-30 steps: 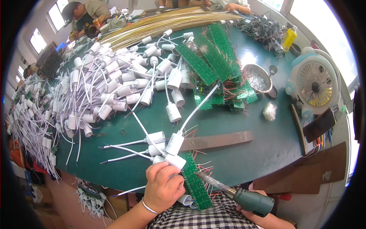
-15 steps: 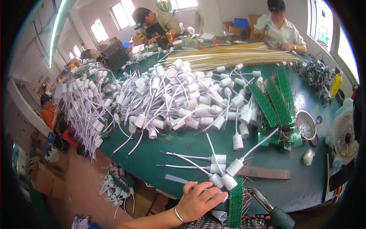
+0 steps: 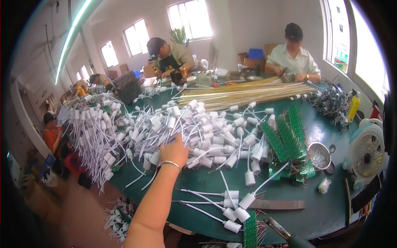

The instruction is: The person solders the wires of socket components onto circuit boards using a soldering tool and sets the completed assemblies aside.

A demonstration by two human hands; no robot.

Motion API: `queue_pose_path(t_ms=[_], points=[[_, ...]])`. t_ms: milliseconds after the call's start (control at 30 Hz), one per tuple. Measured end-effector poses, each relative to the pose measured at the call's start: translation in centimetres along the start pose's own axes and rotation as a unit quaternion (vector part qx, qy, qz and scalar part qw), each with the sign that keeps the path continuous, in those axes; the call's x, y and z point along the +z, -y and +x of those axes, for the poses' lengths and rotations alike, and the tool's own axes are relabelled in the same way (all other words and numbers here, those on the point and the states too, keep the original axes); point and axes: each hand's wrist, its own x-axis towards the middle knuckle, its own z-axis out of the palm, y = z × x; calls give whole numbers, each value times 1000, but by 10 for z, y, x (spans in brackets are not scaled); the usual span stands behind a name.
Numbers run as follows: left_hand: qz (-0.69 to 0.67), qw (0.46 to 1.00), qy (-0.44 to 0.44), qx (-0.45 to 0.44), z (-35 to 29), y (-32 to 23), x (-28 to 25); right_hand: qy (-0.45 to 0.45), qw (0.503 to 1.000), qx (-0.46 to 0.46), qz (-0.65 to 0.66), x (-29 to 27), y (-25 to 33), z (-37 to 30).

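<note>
My left hand (image 3: 174, 152), a bangle on its wrist, reaches forward to the near edge of a big heap of white cylindrical sockets with cables (image 3: 206, 136). Its index finger is stretched out; the other fingertips are partly hidden, and nothing shows held. Closer to me, several separate white sockets (image 3: 232, 226) lie beside and over the end of a green circuit board strip (image 3: 250, 233) with thin red wires. A soldering iron (image 3: 281, 229) with a dark green handle points at that strip from the lower right. My right hand is outside the picture.
Green circuit boards (image 3: 285, 140) are stacked right of the heap, near a metal bowl (image 3: 319, 156) and a fan (image 3: 366, 155). A flat brown strip (image 3: 277, 204) lies on the green table (image 3: 198, 180). Long thin rods (image 3: 244, 93) lie farther back, before two co-workers.
My left hand has left the board strip and moved forward to the heap. One more white socket lies with the separate ones. The view has tilted up.
</note>
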Motion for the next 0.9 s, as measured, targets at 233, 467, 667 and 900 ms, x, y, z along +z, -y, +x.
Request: queue_pose_path(t_ms=[233, 467, 667, 900], points=[[-47, 985, -84, 143, -52, 21, -3, -43, 995, 68, 63, 12, 51, -4], [44, 989, 2, 144, -109, 88, 8, -23, 999, 30, 13, 18, 66, 10], [-61, 980, -105, 160, -102, 53, -22, -4, 1000, -2, 15, 18, 64, 8], [-148, 971, 0, 186, -91, -1, 21, 16, 998, -48, 31, 14, 60, 1]])
